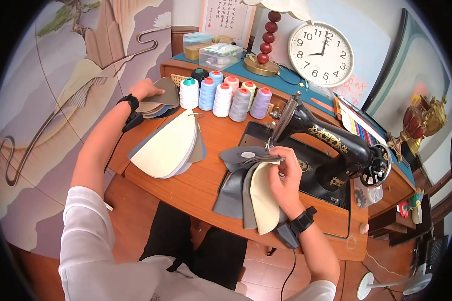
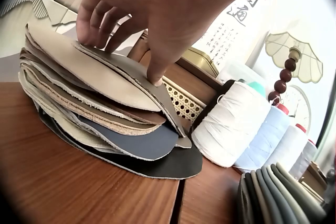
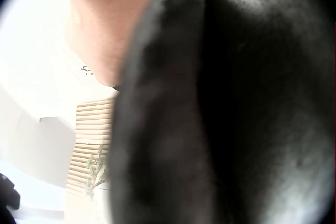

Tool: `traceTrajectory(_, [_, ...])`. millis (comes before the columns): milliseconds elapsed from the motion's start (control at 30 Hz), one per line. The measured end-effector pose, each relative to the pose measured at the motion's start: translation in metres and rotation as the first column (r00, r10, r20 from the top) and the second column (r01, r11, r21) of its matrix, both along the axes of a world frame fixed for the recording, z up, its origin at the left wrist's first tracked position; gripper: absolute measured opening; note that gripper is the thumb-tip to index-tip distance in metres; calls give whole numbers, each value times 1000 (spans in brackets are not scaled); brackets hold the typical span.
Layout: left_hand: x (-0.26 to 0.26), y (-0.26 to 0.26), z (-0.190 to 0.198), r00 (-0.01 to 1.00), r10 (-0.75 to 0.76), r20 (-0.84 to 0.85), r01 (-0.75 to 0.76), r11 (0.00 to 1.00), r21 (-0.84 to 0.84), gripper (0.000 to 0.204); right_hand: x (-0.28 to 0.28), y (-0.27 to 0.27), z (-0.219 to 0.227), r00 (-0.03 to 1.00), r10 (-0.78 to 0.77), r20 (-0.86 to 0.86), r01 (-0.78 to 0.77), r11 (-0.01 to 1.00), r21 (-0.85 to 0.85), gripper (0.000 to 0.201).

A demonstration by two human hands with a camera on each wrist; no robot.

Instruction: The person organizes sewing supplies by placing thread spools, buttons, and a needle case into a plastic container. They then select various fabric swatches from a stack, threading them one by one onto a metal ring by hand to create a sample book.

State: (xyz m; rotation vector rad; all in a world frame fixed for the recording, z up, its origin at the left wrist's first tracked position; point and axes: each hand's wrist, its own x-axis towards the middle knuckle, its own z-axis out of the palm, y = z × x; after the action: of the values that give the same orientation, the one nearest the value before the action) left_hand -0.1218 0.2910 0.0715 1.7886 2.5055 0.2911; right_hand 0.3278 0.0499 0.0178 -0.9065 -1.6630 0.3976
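Bright light; blurry right wrist view.

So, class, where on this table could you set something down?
Bare tabletop lies between the cream swatch fan and the sewing machine, in front of the spools, running to the near edge. Crowded: far left, the left hand on a swatch stack; beside the machine, the right hand pinching more swatches.

stacked swatches (image 1: 161,104) lie left of fanned swatches (image 1: 247,195).
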Motion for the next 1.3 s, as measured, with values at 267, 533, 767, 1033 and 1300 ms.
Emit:
traceTrajectory(267, [6,0,8,999,50,4,-50,998,-31,71,-1,1,0,1000,-7,6,7,1000,16,31])
traceTrajectory(533, [-7,25,-2,976,52,213,-36,996,-79,71,0,1,0,1000,-11,17,10,1000,15,32])
traceTrajectory(767, [2,33,5,999,53,-2,-53,998,-30,65,-2,-1,2,1000,-7,-14,7,1000,-5,31])
traceTrajectory(1033, [-7,28,-16,998,-62,27,58,990,131,51,-1,0,0,1000,-3,0,3,1000,18,32])
traceTrajectory(1300, [-5,10,24,912,-273,305,74,843,533,45,-1,-1,3,1000,-5,1,5,1000,9,32])
